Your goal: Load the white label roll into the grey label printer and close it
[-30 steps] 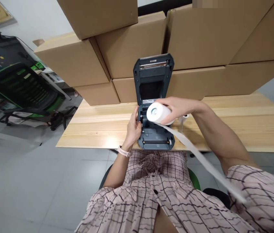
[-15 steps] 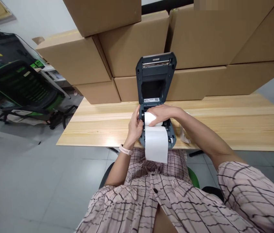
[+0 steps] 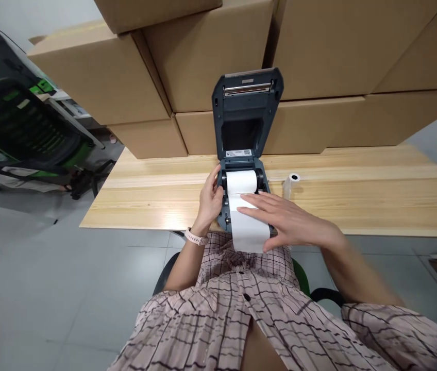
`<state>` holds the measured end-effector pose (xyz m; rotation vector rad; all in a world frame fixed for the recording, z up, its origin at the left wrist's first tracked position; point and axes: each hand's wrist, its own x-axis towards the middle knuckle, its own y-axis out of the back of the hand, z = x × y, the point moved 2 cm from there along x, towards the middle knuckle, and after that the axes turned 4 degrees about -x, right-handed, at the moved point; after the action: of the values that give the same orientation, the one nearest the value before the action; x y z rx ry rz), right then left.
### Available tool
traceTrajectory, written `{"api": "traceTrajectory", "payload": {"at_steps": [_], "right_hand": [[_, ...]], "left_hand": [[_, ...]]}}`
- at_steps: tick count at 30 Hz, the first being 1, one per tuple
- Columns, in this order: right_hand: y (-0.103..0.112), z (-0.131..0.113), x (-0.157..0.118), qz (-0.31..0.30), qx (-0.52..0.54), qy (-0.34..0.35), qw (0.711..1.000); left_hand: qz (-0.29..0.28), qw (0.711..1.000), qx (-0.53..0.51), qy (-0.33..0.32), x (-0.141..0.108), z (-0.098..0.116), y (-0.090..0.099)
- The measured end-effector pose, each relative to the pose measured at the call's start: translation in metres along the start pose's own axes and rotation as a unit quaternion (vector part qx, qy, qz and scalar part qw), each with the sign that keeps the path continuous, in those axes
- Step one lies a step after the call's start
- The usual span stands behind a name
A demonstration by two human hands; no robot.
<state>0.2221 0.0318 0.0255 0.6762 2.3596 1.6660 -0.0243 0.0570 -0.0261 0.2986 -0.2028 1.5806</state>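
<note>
A dark grey label printer (image 3: 247, 116) stands on the wooden table with its lid raised. Inside it, a white paper roll (image 3: 241, 182) sits between two black holders. Its paper strip (image 3: 247, 234) runs toward me and hangs over the printer's front and the table edge. My left hand (image 3: 209, 200) grips the printer's left side, thumb near the holder. My right hand (image 3: 286, 219) lies over the strip with fingers spread, its fingertips on or just above the paper; the contact is hard to tell.
A small roll with a dark core (image 3: 291, 180) stands right of the printer on the table (image 3: 357, 206). Cardboard boxes (image 3: 211, 56) are stacked behind it. An office chair (image 3: 29, 129) is at the left.
My right hand has left the paper roll and moved toward me, over the strip, fingers now spread. The small roll on the right has come into view. My left hand stays at the printer's side.
</note>
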Motion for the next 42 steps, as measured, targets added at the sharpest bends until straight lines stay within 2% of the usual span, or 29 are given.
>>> {"api": "traceTrajectory", "payload": {"at_steps": [5, 11, 18, 23, 29, 34, 38, 42], "right_hand": [[-0.010, -0.013, -0.009, 0.028, -0.017, 0.012, 0.999], [-0.028, -0.032, -0.010, 0.095, -0.070, -0.039, 0.992], [-0.041, -0.046, -0.009, 0.160, -0.070, -0.064, 0.983], [-0.045, -0.051, -0.011, 0.171, -0.069, -0.077, 0.980], [-0.044, -0.057, -0.012, 0.172, -0.071, -0.071, 0.980], [-0.041, -0.059, -0.009, 0.167, -0.050, -0.084, 0.981], [-0.036, -0.053, -0.011, 0.230, -0.020, -0.071, 0.970], [-0.029, -0.034, -0.019, 0.339, -0.038, -0.138, 0.930]], "left_hand": [[0.005, 1.000, -0.010, 0.007, 0.000, -0.004, 0.002], [0.005, 1.000, -0.011, 0.012, -0.001, -0.003, 0.003], [-0.003, 0.999, -0.037, -0.001, -0.001, -0.004, 0.002], [0.000, 1.000, -0.003, 0.004, 0.000, -0.007, 0.006], [-0.017, 0.997, 0.045, 0.055, -0.018, 0.014, -0.005], [-0.049, 0.996, 0.061, 0.051, -0.025, 0.022, -0.008], [-0.077, 0.993, 0.076, 0.041, -0.021, 0.020, 0.001], [-0.140, 0.974, 0.176, -0.004, -0.023, 0.033, -0.001]]}}
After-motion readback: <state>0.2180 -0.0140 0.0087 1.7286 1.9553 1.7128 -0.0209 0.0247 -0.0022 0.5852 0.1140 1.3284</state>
